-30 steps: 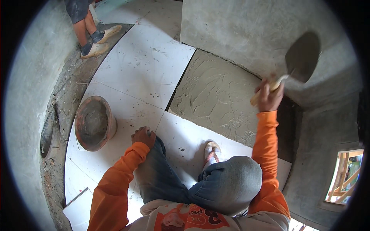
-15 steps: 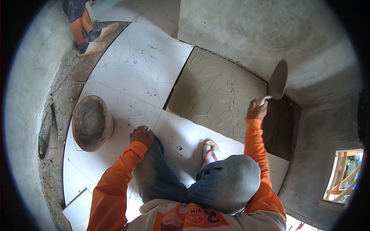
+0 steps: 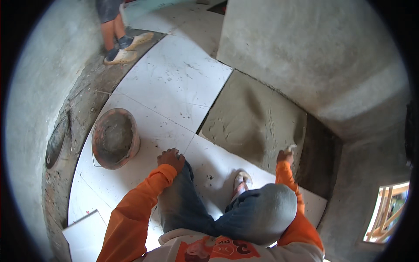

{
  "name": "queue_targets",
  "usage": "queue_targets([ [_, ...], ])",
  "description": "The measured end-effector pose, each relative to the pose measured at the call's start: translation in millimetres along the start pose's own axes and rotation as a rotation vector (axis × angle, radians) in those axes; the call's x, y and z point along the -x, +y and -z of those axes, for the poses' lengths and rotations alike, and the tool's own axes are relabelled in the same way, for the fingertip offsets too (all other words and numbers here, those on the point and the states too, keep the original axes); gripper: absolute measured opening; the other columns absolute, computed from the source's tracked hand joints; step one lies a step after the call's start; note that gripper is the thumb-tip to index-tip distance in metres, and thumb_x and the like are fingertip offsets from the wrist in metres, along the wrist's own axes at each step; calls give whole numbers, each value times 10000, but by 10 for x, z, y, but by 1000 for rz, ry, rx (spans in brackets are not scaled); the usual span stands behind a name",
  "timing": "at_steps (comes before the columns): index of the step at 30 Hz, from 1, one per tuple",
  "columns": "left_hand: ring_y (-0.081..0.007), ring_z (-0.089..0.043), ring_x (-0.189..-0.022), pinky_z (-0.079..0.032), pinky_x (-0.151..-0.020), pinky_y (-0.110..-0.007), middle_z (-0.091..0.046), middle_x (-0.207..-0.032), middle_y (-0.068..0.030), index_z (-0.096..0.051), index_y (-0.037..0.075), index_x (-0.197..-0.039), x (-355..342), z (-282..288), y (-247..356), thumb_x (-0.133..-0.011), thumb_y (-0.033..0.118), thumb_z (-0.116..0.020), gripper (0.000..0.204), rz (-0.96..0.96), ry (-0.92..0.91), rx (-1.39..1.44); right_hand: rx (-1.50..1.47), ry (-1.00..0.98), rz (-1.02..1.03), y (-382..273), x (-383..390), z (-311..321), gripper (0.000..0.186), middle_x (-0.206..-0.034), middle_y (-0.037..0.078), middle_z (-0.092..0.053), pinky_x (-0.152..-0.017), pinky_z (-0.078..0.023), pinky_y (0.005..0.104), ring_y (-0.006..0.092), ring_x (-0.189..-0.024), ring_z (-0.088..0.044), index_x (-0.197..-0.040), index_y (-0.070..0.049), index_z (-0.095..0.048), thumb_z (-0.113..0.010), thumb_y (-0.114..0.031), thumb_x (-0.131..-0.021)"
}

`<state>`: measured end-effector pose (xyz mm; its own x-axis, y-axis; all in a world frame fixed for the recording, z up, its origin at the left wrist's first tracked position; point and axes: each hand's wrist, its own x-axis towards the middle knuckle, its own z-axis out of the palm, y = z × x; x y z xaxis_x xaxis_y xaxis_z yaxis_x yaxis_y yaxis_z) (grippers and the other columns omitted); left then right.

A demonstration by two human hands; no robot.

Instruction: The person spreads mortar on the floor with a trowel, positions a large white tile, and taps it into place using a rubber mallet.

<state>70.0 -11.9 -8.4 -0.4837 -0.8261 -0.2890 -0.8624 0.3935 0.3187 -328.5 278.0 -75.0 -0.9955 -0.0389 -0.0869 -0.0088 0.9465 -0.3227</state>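
My right hand [image 3: 286, 156] is closed round the pale handle of a trowel [image 3: 291, 148], low over a bed of wet grey mortar [image 3: 238, 115]. The trowel's blade is smeared by motion, so I cannot tell if it touches the mortar. Resting on my left knee, my left hand [image 3: 172, 160] holds nothing, its fingers bent loosely over the jeans. Left of that hand, a worn reddish bucket [image 3: 136, 146] with grey mix in it stands on the white floor tiles [image 3: 174, 65].
Concrete walls [image 3: 301, 48] rise at the right and left. A dark gap [image 3: 321, 153] lies between mortar and right wall. Another person's legs [image 3: 114, 32] stand at the far left. A dark, shallow pan-like thing [image 3: 57, 142] leans by the left wall; a loose tile [image 3: 85, 238] lies near left.
My right hand has brought the trowel down and toward me, from beside the wall to over the mortar. The whole view has shifted slightly. My left hand stays on the knee.
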Motion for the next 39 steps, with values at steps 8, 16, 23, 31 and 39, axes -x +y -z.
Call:
queue_targets([
  [8, -287, -526, -1028, -381, -897, -427, -589, -1073, -90, -603, 114, -1028, 57, 11, 29, -782, 371, -507, 368, -1, -6, 111, -61, -114, -84, 142, -649, -164, 403, -976, 249, -612, -853, -447, 425, 384, -966, -578, -980, -3, -550, -604, -240, -659],
  [16, -295, -498, -1083, -350, -930, -461, -557, -1141, -133, -566, 67, -1093, 115, 136, 65, -808, 353, -468, 416, -10, -81, 29, -579, -921, 303, -2143, 913, 1029, 123, -564, 41, -463, -347, -392, 313, 156, -395, -462, -854, -74, -509, -543, -165, -779],
  [23, -267, -504, -1073, -356, -922, -444, -567, -1124, -97, -576, 83, -1092, 248, 170, -242, -810, 334, -493, 387, 55, -93, 63, 203, -1189, 1225, -3975, 2802, 1162, 404, -772, 79, -577, -540, -491, 304, 153, -590, -560, -1086, -2, -520, -620, -243, -778],
  [31, -262, -520, -1035, -380, -884, -443, -578, -1080, -92, -580, 93, -1064, -31, -179, 172, -798, 343, -493, 375, -47, -46, -48, 228, -737, 1753, -4348, 4197, 485, 308, -1041, 134, -613, -840, -467, 403, 280, -998, -566, -1009, -87, -646, -617, -220, -733],
  [39, -273, -556, -1001, -415, -880, -404, -610, -1063, -81, -617, 118, -1011, 33, -91, 93, -768, 408, -549, 385, -2, -6, -69, 46, -789, 1575, -3200, 1763, 776, 483, -1105, 158, -583, -888, -438, 406, 310, -1056, -537, -1180, -86, -533, -601, -293, -748],
])
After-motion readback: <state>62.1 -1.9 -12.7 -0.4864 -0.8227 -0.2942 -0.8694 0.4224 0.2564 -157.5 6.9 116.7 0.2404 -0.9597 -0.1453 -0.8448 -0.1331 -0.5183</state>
